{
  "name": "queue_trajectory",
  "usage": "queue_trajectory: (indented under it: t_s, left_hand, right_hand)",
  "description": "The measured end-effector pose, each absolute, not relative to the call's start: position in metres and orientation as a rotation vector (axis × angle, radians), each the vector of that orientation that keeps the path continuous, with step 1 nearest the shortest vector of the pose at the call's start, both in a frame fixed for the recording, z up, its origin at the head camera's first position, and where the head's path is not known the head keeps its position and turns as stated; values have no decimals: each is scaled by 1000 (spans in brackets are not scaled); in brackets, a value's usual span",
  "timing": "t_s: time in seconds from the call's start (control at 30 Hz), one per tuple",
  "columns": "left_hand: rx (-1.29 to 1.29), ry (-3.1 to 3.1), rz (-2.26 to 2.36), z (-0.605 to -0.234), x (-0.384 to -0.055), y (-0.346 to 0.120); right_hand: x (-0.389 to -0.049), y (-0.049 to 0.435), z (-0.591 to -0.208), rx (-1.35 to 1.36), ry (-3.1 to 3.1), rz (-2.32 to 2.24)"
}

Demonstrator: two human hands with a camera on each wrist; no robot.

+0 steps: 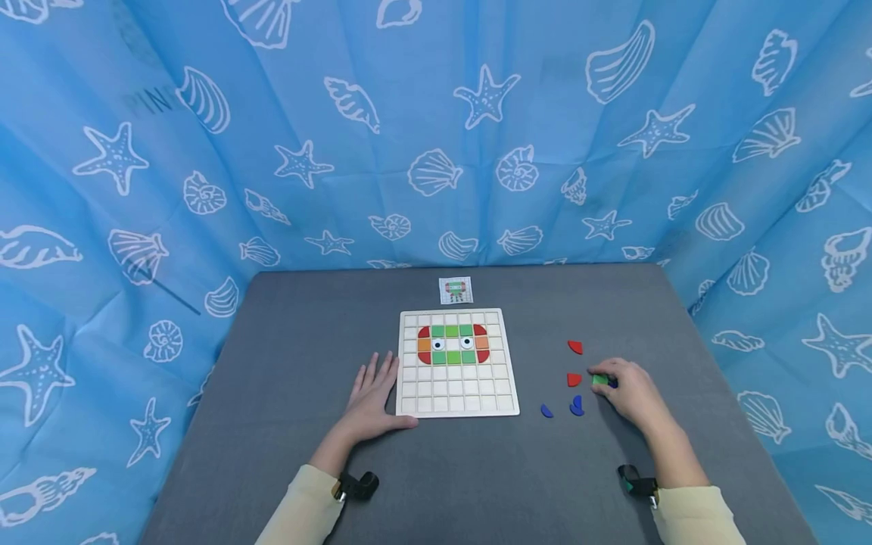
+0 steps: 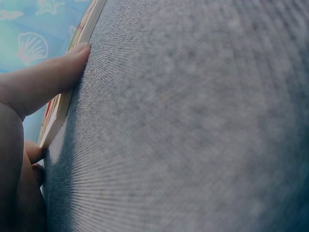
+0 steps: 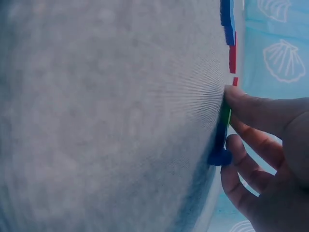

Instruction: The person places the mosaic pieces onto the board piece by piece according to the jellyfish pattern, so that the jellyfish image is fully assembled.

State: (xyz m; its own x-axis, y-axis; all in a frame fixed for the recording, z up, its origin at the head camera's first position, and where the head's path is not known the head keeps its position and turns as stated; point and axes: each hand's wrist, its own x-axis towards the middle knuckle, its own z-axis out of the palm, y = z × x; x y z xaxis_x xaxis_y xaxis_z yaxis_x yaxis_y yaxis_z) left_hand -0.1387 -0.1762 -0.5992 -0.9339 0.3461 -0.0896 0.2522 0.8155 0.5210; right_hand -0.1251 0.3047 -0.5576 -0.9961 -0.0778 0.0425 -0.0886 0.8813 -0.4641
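Note:
My left hand (image 1: 371, 409) rests spread at the lower left corner of a white grid board (image 1: 453, 393), its thumb along the front edge and fingers by the left side. Red, green and orange tiles with two eye tiles (image 1: 438, 344) form a wide shape in the board's upper rows. Right of the board, my right hand (image 1: 635, 392) pinches a green square tile (image 1: 599, 379) between thumb and fingers, low over the table. A dark blue piece (image 3: 220, 157) lies by those fingers in the right wrist view, partly hidden by the hand in the head view.
Two red quarter-round tiles (image 1: 575, 347) lie left of my right hand. Several blue rounded pieces (image 1: 577, 406) are nearer the front. A small picture card (image 1: 445, 299) lies behind the board on the grey table (image 1: 306, 325). A blue shell-patterned curtain (image 1: 409, 227) surrounds the table's back and sides.

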Motion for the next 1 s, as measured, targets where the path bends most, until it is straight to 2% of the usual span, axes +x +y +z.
queue_trajectory:
  t_s: [0.57, 1.0]
  left_hand:
    - [451, 2800, 754, -597, -139, -174]
    - [454, 2806, 739, -600, -140, -177]
  right_hand:
    - [-127, 307, -550, 47, -3065, 737]
    - [-139, 264, -531, 301, -2913, 831]
